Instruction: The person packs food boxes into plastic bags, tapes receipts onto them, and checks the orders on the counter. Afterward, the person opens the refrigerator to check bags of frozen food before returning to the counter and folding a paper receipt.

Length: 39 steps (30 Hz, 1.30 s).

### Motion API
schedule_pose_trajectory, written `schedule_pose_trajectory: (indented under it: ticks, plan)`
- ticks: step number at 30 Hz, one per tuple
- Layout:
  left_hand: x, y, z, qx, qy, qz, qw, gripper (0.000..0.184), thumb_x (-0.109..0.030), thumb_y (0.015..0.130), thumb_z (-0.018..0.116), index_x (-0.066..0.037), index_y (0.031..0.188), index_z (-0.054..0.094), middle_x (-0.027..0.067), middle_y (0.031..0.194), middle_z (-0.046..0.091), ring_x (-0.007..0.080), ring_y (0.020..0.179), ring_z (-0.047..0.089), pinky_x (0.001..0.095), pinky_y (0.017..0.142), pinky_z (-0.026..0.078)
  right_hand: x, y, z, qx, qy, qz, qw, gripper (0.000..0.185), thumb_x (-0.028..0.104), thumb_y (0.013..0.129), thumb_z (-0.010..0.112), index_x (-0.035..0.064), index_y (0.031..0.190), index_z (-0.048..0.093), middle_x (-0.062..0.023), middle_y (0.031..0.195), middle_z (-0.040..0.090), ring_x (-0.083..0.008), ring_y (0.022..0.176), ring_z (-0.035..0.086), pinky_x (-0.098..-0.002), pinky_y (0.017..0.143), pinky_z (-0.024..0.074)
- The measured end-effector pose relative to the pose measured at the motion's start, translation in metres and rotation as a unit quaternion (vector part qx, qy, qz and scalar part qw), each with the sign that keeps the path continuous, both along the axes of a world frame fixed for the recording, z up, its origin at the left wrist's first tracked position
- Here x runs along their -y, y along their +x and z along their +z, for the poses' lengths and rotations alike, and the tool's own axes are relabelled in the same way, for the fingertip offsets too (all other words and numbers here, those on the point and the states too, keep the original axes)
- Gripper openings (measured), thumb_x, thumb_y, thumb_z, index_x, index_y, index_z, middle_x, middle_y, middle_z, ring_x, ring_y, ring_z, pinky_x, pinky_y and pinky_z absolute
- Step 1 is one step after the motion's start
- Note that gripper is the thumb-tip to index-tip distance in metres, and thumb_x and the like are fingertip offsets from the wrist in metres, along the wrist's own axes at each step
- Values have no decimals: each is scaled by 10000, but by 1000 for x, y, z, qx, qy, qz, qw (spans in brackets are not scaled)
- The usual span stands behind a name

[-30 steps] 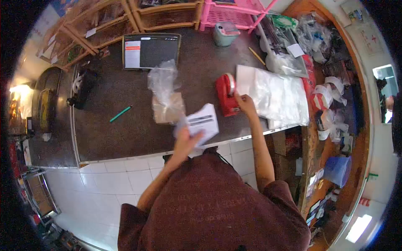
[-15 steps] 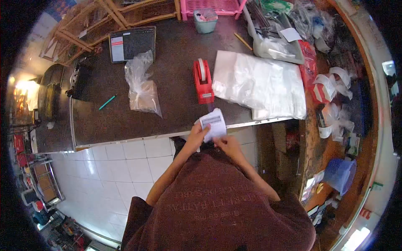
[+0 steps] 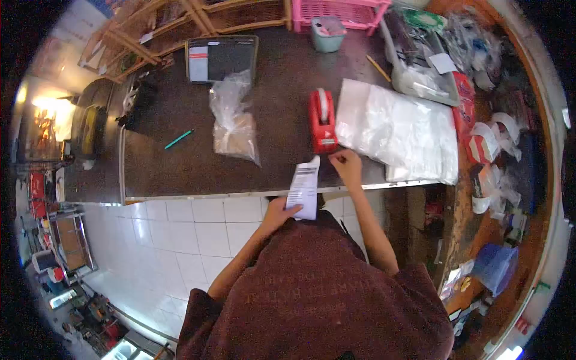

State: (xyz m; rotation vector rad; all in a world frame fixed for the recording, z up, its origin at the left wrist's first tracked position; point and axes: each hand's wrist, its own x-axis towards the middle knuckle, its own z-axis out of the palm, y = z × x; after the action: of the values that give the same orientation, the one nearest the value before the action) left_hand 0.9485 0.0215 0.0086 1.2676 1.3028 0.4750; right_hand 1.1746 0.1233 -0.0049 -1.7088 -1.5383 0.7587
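Observation:
My left hand (image 3: 279, 213) is closed on the lower left edge of a white printed paper slip (image 3: 305, 191), thumb across its front. The slip stands out over the front edge of the table, its upper end bent. My right hand (image 3: 348, 169) is above the table edge, fingers drawn together in a pinch; whatever they hold, if anything, is too small to make out. Just beyond those fingers stands a red tape dispenser (image 3: 324, 123) with a roll in it. To its right lies a stack of clear plastic bags (image 3: 396, 129).
A knotted clear bag with brown contents (image 3: 235, 135), a teal pen (image 3: 179, 138) and a dark tablet (image 3: 234, 60) lie on the dark table (image 3: 282, 78). At the back are a small bin (image 3: 328, 37) and a pink basket (image 3: 342, 9). A grey tray (image 3: 426, 90) stands right.
My right hand has moved away from the slip, forward and right toward the tape dispenser. The slip now hangs from my left hand alone, which has come lower. The view has shifted left.

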Motion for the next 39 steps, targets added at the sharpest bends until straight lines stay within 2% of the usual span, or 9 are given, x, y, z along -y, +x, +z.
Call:
schedule_pose_trajectory:
  ticks: [4,6,9,13,17,22,27,30,39]
  plan:
    - [-4,-49,12,25,-52,13,998,347,-337,775,598,-19,912,626,96,800,645,153,736,601,281,684,447,13,-18,12,-247,-95,-7,964,222,220,818,548,16,820,635,-38,667,568,-154,665,541,-277,666,425]
    - [-14,-48,12,23,-44,-41,998,360,-353,775,592,-20,908,628,95,805,646,161,736,604,287,684,446,9,-21,24,-466,-195,-46,862,228,229,846,516,36,899,625,-6,732,551,-91,685,462,-241,649,361]
    - [-33,-43,13,-13,-46,-140,989,377,-377,765,593,-31,911,631,97,809,646,175,738,609,293,684,445,8,-30,51,-488,-203,-67,846,194,232,843,528,66,870,626,45,691,507,-43,604,376,-210,564,296]
    - [-43,-46,5,16,-13,-181,983,388,-402,739,609,-53,906,637,122,798,638,212,730,617,310,671,448,4,-35,28,-210,-96,-61,971,215,230,815,564,28,784,632,47,616,500,-59,556,403,-228,512,313]
    - [-55,-66,6,-44,-11,-212,976,372,-394,736,612,-57,889,642,148,776,626,239,713,619,327,649,452,14,-35,-4,29,-96,-75,992,224,178,784,607,-43,761,625,-14,606,573,-74,563,489,-252,523,395]
    - [-64,-119,51,-67,68,-167,981,337,-354,744,616,-44,873,643,148,733,622,241,679,618,332,624,454,0,-84,67,-436,-119,-141,881,193,175,805,580,13,902,622,-17,773,591,-94,723,508,-210,643,390]
    - [-78,-184,93,-92,86,-6,992,343,-338,738,626,-2,805,634,138,664,606,191,593,592,310,559,442,-56,-179,76,-418,-12,-76,905,172,151,819,549,1,873,613,27,689,493,-58,628,419,-217,561,343]
    - [-88,-223,81,-170,88,23,981,345,-332,737,629,12,751,623,134,623,587,178,541,566,309,514,420,-75,-212,26,-271,139,-76,949,135,102,797,568,-12,851,617,-70,768,568,-151,726,528,-240,678,409]
    - [-88,-253,27,-313,163,19,936,267,-267,735,635,-3,763,613,139,725,583,266,662,566,353,619,423,-76,-172,0,4,142,-65,988,258,22,709,570,32,967,567,-108,756,494,-222,638,472,-315,598,399]
